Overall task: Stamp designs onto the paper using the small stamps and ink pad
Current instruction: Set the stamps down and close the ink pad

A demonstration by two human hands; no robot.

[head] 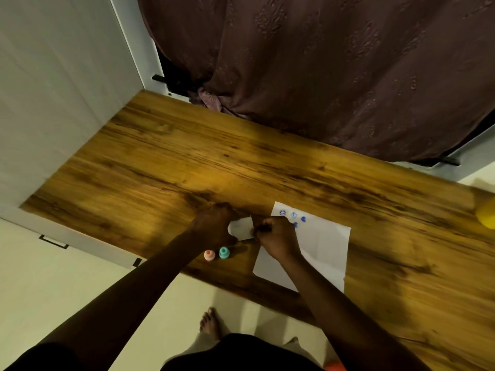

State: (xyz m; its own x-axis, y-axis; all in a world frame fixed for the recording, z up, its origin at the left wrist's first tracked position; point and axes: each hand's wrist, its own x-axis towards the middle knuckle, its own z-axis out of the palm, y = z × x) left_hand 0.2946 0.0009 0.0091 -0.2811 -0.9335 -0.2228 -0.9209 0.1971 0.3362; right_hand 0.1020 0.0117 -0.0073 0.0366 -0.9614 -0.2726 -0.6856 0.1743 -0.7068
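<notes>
A white sheet of paper point(321, 250) lies on the wooden table point(187, 162), with several blue stamped marks point(293, 216) near its far left corner. My left hand point(214, 226) grips a white box-like ink pad point(241, 229) just left of the paper. My right hand point(276, 238) is closed at the pad's right edge, fingers pinched on something small that I cannot make out. A pink stamp point(209, 255) and a teal stamp point(224, 252) stand upright near the table's front edge, just below my left hand.
A yellow object point(486, 215) sits at the table's right edge. A dark curtain point(321, 76) hangs behind the table and a white wall panel point(53, 103) stands to the left. My bare foot point(210, 322) is on the floor below. An orange thing point(334, 367) shows at the bottom.
</notes>
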